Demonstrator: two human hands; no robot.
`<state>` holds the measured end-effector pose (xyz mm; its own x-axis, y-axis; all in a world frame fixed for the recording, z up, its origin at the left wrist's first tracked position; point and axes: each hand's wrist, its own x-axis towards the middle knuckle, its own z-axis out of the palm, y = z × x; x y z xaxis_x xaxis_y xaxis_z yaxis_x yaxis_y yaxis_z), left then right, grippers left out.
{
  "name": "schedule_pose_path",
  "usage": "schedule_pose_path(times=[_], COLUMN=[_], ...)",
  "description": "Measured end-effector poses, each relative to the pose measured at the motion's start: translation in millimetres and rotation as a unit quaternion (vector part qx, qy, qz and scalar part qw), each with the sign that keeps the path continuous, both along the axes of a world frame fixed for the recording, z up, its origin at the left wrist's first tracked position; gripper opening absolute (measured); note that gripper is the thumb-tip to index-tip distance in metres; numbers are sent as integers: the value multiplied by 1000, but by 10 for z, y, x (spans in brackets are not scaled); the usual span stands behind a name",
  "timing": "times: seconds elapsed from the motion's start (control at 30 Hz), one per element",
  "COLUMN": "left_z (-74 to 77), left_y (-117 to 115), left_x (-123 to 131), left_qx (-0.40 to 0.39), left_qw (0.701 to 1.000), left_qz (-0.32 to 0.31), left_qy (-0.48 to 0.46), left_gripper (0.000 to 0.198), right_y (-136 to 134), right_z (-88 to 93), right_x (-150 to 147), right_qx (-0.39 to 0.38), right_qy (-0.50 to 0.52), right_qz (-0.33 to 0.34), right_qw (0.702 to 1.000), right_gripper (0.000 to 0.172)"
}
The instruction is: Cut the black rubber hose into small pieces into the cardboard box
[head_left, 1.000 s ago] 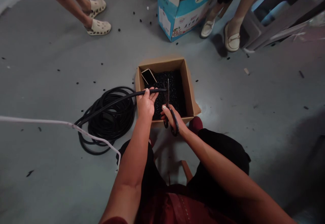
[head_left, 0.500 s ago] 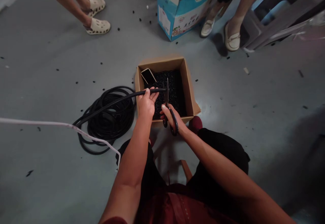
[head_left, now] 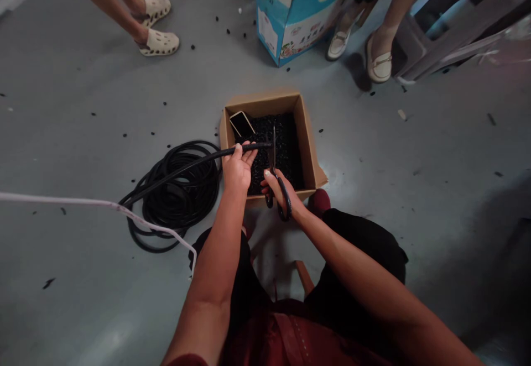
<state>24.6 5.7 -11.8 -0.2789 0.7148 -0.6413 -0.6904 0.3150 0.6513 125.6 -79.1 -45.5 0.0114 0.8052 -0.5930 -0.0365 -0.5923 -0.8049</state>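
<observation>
Coil (head_left: 185, 197): sits still on the floor (head_left: 74, 156), as it has all this past second.
Left hand (head_left: 238, 170): pinching the black tube (head_left: 207, 157) over the open box (head_left: 307, 139), barely shifting, so the feed looks steady.
Tube: long axis running crosswise, ridged end pointing right, tip right at the scissors (head_left: 272, 158)!
Scissors: aimed forward, nearly square to the tube.
Right hand (head_left: 293, 195): wrapped around the scissors; whether it's squeezing, can't tell.

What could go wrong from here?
The left hand holds the black tube close to the scissors; a slip might nick its fingers.
Black bits on the floor suggest anything cut could miss the cardboard box.
The phone-like slab inside might get buried.
</observation>
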Motion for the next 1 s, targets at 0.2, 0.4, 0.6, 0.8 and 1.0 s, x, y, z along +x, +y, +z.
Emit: schedule_pose_path(times=[0.2,0.4,0.6,0.8,1.0], left_z=[-17,-21,-12,-12,-2], left_y=[-9,-13,-13,-11,-6], left_x=[3,7,8,7,12], left_qx=[0,-5,1,0,-3], left_qw=[1000,1000,1000,1000,1000], left_qz=[-2,-14,-8,-3,2], left_qy=[2,7,14,10,9], left_gripper=[13,14,15,12,10], right_y=[12,33,21,27,20], right_z=[-7,17,-36,-30,-5], right_x=[7,25,23,23,19], right_qx=[-1,-6,1,1,0], right_qy=[4,8,5,5,9], right_qz=[-8,-5,0,3,2], right_qw=[1000,1000,1000,1000,1000], right_gripper=[43,42,47,45,46])
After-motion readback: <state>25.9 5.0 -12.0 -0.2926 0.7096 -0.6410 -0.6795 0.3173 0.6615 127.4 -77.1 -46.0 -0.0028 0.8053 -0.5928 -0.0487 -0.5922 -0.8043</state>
